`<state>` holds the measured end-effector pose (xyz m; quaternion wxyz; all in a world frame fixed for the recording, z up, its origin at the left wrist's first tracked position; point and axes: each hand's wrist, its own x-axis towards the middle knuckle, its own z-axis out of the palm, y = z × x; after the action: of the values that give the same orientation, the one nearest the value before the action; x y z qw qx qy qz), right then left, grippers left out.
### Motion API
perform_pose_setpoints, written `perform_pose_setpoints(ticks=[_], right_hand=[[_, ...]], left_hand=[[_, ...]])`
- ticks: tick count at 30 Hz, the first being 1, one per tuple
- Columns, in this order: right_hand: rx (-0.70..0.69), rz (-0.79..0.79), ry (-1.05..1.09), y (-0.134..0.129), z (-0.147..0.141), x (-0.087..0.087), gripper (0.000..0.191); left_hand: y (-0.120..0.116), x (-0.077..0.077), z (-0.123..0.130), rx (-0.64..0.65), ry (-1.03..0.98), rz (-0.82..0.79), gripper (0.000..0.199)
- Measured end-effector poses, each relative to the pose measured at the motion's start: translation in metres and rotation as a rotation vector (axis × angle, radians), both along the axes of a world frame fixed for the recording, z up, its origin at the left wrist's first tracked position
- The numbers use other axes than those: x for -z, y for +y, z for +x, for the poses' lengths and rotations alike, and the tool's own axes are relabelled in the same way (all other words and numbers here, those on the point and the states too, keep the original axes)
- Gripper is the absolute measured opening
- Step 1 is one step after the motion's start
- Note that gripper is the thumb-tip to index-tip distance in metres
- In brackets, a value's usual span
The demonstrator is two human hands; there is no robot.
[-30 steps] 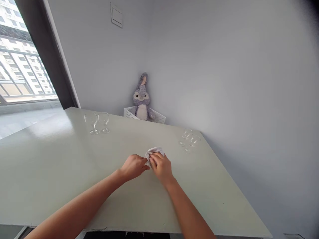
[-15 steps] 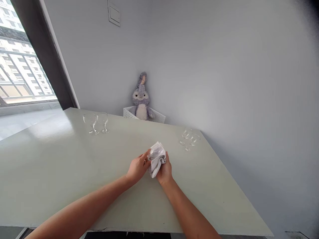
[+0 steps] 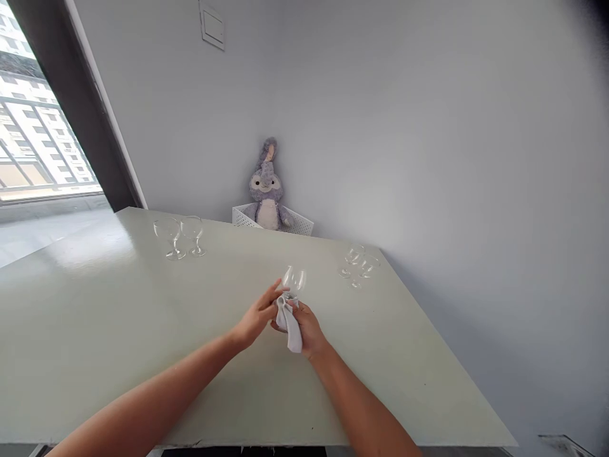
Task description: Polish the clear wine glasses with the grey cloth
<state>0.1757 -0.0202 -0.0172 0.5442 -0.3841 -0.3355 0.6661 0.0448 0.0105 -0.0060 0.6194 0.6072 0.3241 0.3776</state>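
Observation:
A clear stemmed glass [image 3: 294, 280] is held bowl-up over the middle of the table. A white cloth [image 3: 294, 333] is wrapped around its lower part and hangs down in front. My right hand [image 3: 308, 325] grips the cloth around the stem from the right. On the left side, my left hand [image 3: 261, 315] touches the glass just below the bowl, its fingers partly spread; the hold of its thumb and lower fingers is partly hidden by the cloth. The glass's foot is mostly covered.
Two stemmed glasses [image 3: 193, 236] stand at the back left of the pale table [image 3: 190, 387]. Smaller stemmed glasses [image 3: 366, 266] stand at the back right. Behind the table's far edge, a plush rabbit [image 3: 267, 190] sits in a white basket [image 3: 301, 224] by the walls.
The cloth has moved off the bowl down to the stem and foot, so the bowl now shows. My right hand has shifted slightly left with it, and my left hand's fingers have spread more.

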Motion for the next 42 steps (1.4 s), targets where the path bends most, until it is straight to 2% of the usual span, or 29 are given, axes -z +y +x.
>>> perform_pose_setpoints(ticks=[2,4,5,7,9,11,13,15,17,19,20,22,24,26,29,32,34,36,39,41,42], right_hand=[[-0.186,-0.035,0.067,-0.004,0.004,-0.004,0.033],[-0.321,-0.041,0.066,-0.007,0.005,-0.005,0.032],[-0.352,-0.035,0.03,-0.008,0.005,-0.005,0.031],[-0.343,0.009,-0.127,-0.006,0.006,-0.003,0.028],[-0.251,0.113,-0.419,-0.003,0.008,-0.001,0.023],[-0.088,0.262,-0.811,0.0,0.011,0.001,0.015],[0.08,0.429,-1.165,0.001,0.015,0.002,0.011],[0.206,0.561,-1.366,0.001,0.023,0.0,0.017],[0.32,0.621,-1.424,0.0,0.031,-0.003,0.023],[0.409,0.674,-1.42,0.0,0.037,-0.007,0.023],[0.405,0.723,-1.418,-0.001,0.038,-0.009,0.023],[0.286,0.85,-1.43,-0.002,0.036,-0.011,0.029],[0.12,0.929,-1.432,-0.005,0.03,-0.01,0.035],[0.043,0.915,-1.367,-0.007,0.024,-0.006,0.036],[0.156,0.812,-1.097,-0.009,0.018,-0.001,0.037],[0.343,0.644,-0.784,-0.008,0.014,-0.001,0.035],[0.402,0.486,-0.599,-0.005,0.009,-0.002,0.034],[0.354,0.32,-0.4,-0.003,0.001,-0.003,0.039],[0.175,0.144,-0.142,-0.002,-0.012,0.001,0.055],[0.088,0.106,-0.12,-0.004,-0.017,0.004,0.063],[0.049,0.115,-0.182,-0.005,-0.018,0.006,0.064]], left_hand=[[0.004,-0.005,-0.004,0.065,-0.128,-0.19,0.056],[0.008,-0.008,-0.007,0.148,-0.224,-0.278,0.057],[0.009,-0.009,-0.007,0.174,-0.246,-0.287,0.056],[0.01,-0.008,-0.008,0.12,-0.227,-0.251,0.054],[0.01,-0.007,-0.007,-0.023,-0.157,-0.206,0.052],[0.009,-0.005,-0.005,-0.151,-0.122,-0.205,0.049],[0.011,-0.003,-0.004,-0.219,-0.161,-0.253,0.047],[0.016,-0.002,-0.006,-0.274,-0.248,-0.32,0.042],[0.025,-0.001,-0.011,-0.335,-0.32,-0.385,0.036],[0.034,-0.001,-0.017,-0.381,-0.363,-0.445,0.031],[0.037,0.0,-0.02,-0.387,-0.375,-0.475,0.03],[0.039,0.0,-0.022,-0.34,-0.382,-0.552,0.027],[0.035,0.001,-0.019,-0.232,-0.374,-0.618,0.025],[0.028,0.001,-0.013,-0.116,-0.366,-0.636,0.027],[0.018,-0.002,-0.005,-0.031,-0.364,-0.563,0.033],[0.009,-0.007,0.002,-0.063,-0.418,-0.435,0.032],[0.004,-0.01,0.005,-0.12,-0.477,-0.321,0.026],[-0.002,-0.011,0.008,-0.167,-0.499,-0.169,0.029],[-0.007,-0.006,0.008,-0.212,-0.464,0.138,0.044],[-0.005,-0.002,0.006,-0.242,-0.413,0.348,0.049],[-0.003,0.0,0.005,-0.266,-0.382,0.438,0.051]])
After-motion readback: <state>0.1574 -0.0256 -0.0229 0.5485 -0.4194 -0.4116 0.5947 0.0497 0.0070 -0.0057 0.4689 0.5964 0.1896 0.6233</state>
